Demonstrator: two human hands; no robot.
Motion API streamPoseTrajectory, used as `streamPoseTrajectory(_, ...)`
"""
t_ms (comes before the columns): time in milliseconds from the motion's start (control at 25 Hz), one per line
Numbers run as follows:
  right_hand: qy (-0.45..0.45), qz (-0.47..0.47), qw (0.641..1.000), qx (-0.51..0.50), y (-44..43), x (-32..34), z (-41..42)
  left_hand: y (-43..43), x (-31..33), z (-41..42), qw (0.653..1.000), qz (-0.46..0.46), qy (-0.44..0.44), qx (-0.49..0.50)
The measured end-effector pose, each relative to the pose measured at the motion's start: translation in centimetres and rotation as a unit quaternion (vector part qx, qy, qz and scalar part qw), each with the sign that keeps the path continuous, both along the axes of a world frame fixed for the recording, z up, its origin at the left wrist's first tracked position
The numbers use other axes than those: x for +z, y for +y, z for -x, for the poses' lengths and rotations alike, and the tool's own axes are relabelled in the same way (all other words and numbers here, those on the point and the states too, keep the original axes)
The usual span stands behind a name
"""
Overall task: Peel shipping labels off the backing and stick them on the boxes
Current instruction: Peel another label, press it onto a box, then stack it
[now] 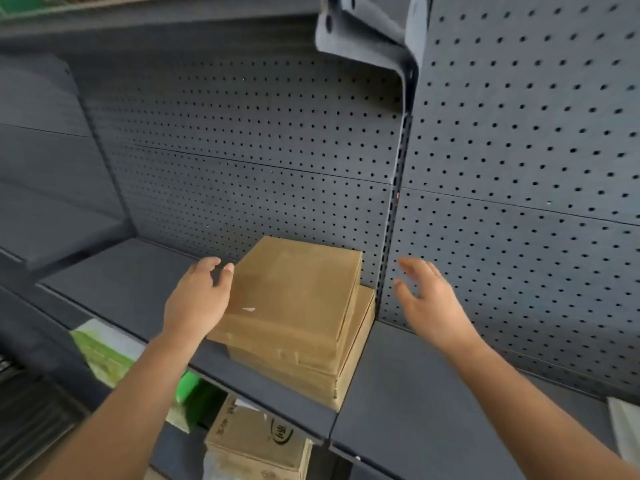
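Note:
Two plain brown cardboard boxes are stacked on a dark grey metal shelf (131, 289). The top box (294, 292) lies slightly askew on the bottom box (346, 372), which overhangs the shelf's front edge. My left hand (199, 299) rests against the top box's left side, thumb touching its upper left edge, fingers apart. To the right of the stack my right hand (429, 303) hovers with spread fingers, not touching either box. No shipping label or backing sheet shows in this view. A small white fleck sits on the top box's lid.
A perforated grey back panel (263, 143) rises behind the shelf, with an upright post (394, 209) beside the boxes. A printed cardboard box (256, 441) and green-and-white packages (104, 351) sit on the level below. A white object (627, 431) lies at the right edge.

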State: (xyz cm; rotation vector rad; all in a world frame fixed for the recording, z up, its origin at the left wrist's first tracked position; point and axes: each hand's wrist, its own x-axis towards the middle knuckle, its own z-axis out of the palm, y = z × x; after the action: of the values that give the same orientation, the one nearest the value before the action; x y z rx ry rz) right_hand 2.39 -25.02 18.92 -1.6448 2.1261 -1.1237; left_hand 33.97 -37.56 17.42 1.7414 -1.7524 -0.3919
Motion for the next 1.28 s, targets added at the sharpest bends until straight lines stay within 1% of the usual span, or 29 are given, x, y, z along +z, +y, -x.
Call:
streamPoseTrajectory(80, -0.072, -0.014, 0.997, 0.017, -1.1, -1.1, -1.8, -0.5, -1.0, -0.9, 0.998, -0.038, 0.056, 0.003)
streamPoseTrajectory(160, -0.162, -0.029, 0.986, 0.024, -1.8, -2.0, -3.4, -0.7, -1.4, -1.2, 0.990, -0.079, 0.120, 0.009)
streamPoseTrajectory(280, -0.299, -0.073, 0.951, 0.015, -2.3, -3.1, -5.1, -0.9, -2.1, -1.4, 0.961, -0.157, 0.226, 0.019)
streamPoseTrajectory(320, -0.340, -0.084, 0.937, 0.009, -2.5, -3.6, -5.5, -0.9, -2.3, -1.5, 0.951, -0.181, 0.251, 0.019)
streamPoseTrajectory(400, -0.395, -0.104, 0.913, 0.012, -2.8, -4.6, -6.4, -0.9, -2.5, -1.7, 0.935, -0.211, 0.284, 0.020)
streamPoseTrajectory(560, -0.417, -0.106, 0.902, 0.036, -2.7, -5.2, -7.7, -0.3, -2.9, -1.6, 0.930, -0.196, 0.308, 0.037)
streamPoseTrajectory(760, -0.434, -0.059, 0.899, -0.004, -0.1, -3.7, -6.2, 2.4, -1.5, 0.7, 0.926, -0.173, 0.336, 0.014)
streamPoseTrajectory(920, -0.417, -0.015, 0.906, -0.064, 4.4, -2.2, -2.3, 5.6, -0.3, 4.6, 0.920, -0.191, 0.340, -0.046)
streamPoseTrajectory(1120, -0.418, 0.007, 0.898, -0.137, 11.7, -1.5, 4.2, 10.4, -0.8, 12.1, 0.916, -0.210, 0.317, -0.130)
streamPoseTrajectory(1280, -0.416, 0.018, 0.889, -0.191, 16.7, -3.0, 8.3, 13.0, -2.7, 17.5, 0.907, -0.227, 0.298, -0.195)
